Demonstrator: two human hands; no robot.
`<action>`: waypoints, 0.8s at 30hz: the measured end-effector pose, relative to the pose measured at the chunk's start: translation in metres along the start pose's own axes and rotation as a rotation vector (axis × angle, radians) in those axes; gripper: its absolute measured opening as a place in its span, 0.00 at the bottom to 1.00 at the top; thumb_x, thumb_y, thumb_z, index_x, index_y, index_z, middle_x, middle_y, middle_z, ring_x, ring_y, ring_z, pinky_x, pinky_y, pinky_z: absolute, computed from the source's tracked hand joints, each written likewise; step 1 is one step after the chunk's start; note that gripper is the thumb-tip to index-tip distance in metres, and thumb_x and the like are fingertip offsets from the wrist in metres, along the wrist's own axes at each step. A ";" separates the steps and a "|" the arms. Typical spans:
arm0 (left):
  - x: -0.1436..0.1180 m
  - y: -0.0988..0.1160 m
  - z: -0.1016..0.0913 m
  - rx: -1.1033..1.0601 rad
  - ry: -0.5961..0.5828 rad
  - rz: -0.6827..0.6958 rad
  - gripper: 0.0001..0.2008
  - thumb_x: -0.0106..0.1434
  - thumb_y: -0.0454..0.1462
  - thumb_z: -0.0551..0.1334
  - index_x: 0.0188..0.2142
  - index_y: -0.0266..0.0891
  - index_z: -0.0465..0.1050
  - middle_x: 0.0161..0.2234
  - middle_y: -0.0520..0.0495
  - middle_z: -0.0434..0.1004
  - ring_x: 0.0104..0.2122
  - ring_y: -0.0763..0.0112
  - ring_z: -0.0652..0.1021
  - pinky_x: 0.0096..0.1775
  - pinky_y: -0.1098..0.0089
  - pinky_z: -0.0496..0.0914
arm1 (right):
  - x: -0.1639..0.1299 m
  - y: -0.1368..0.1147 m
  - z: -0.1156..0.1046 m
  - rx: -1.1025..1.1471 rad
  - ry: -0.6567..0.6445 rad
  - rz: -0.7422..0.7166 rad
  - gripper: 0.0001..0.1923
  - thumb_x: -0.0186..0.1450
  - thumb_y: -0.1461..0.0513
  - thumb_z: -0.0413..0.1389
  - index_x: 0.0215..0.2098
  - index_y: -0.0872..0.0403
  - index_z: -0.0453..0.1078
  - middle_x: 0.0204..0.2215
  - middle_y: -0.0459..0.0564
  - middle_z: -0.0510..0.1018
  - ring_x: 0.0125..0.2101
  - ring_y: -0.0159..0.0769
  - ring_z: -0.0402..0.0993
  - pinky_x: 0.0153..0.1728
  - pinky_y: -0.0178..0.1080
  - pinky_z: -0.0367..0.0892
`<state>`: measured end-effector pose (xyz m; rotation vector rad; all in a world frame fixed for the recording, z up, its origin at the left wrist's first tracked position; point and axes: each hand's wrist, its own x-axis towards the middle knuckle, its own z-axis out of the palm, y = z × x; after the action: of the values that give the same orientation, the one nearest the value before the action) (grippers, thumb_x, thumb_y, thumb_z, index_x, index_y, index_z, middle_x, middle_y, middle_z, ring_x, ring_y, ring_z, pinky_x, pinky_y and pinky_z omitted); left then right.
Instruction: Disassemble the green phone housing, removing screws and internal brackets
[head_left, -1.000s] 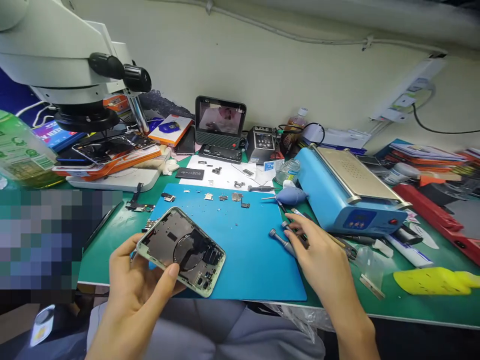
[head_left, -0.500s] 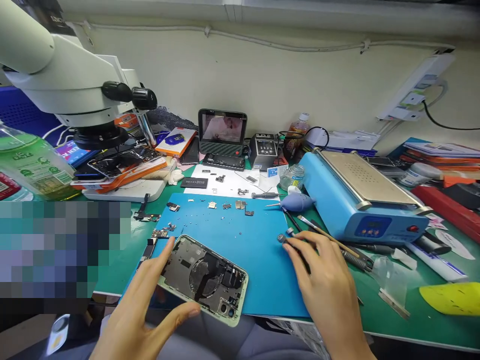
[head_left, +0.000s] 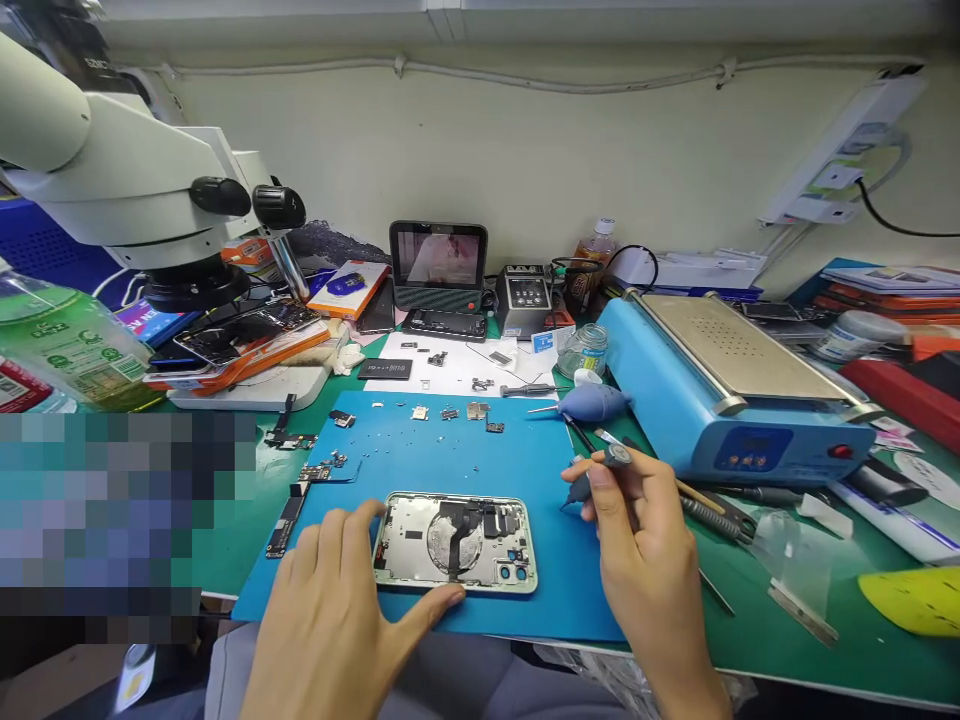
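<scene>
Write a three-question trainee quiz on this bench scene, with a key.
1. True or false: the phone frame lies flat on the blue mat.
2. Which hand holds the screwdriver?
A. left hand
B. right hand
3. Fill in: the left hand's thumb and fingers touch the ____.

Key: 1 true; 2 B; 3 phone frame.
</scene>
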<state>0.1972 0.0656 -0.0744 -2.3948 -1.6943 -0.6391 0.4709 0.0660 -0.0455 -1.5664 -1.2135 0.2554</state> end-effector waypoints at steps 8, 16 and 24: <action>0.073 0.025 -0.019 -0.077 -0.065 0.171 0.09 0.75 0.40 0.68 0.52 0.42 0.78 0.47 0.43 0.78 0.44 0.51 0.76 0.46 0.55 0.68 | -0.006 0.001 -0.003 -0.067 -0.039 0.008 0.21 0.77 0.47 0.55 0.64 0.44 0.69 0.45 0.49 0.86 0.42 0.42 0.86 0.42 0.43 0.81; 0.108 0.050 -0.002 -0.038 -0.144 0.240 0.03 0.73 0.36 0.70 0.40 0.41 0.84 0.39 0.45 0.84 0.43 0.51 0.77 0.42 0.57 0.66 | -0.007 0.001 -0.004 -0.053 -0.040 -0.001 0.21 0.78 0.48 0.55 0.65 0.42 0.69 0.45 0.48 0.86 0.44 0.40 0.86 0.42 0.41 0.81; 0.104 0.049 -0.001 -0.243 -0.092 0.227 0.03 0.75 0.33 0.66 0.42 0.41 0.78 0.41 0.48 0.84 0.40 0.58 0.78 0.42 0.60 0.69 | -0.007 -0.004 -0.005 -0.275 0.033 -0.170 0.23 0.79 0.54 0.54 0.69 0.49 0.68 0.39 0.49 0.85 0.36 0.40 0.84 0.35 0.40 0.76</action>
<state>0.2708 0.1386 -0.0241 -2.7719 -1.4154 -0.7464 0.4686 0.0571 -0.0434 -1.6811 -1.3910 -0.0501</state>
